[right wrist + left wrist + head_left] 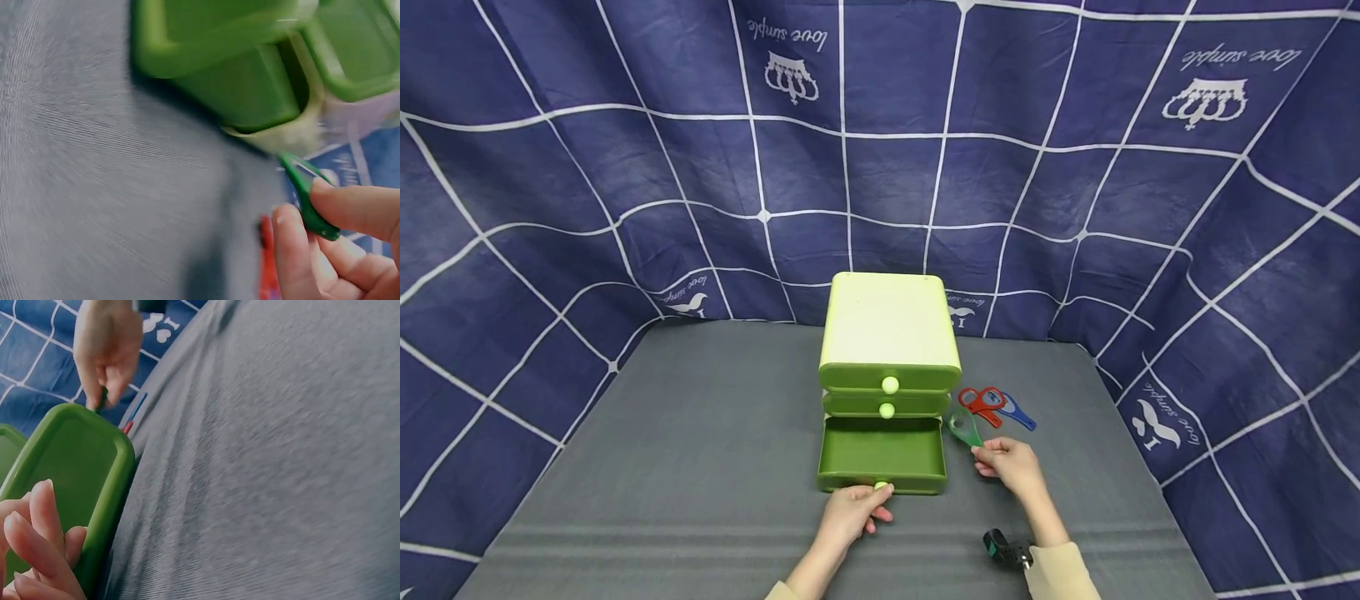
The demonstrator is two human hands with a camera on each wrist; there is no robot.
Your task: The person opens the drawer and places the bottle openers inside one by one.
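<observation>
A green drawer unit with a pale green top (pixel 891 321) stands upright in the head view. Its bottom drawer (pixel 880 454) is pulled out, with nothing visible inside. My left hand (pixel 850 510) is at this drawer's front, thumb and finger at the pale round knob (pixel 880 484), which they partly cover. To the right of the drawer, my right hand (pixel 1011 465) pinches the narrow handle of a green tool with a round ring-like end (pixel 964 427). The right wrist view shows the green tool (pixel 306 194) between thumb and fingers; its exact kind is unclear.
Beside the unit on the right, a red looped tool (pixel 983 402) overlaps a blue one (pixel 1018 412) on the grey cloth (pixel 737 433). A black strap (pixel 1003 550) is at the right wrist. Blue checked curtain (pixel 887 175) hangs behind and at both sides.
</observation>
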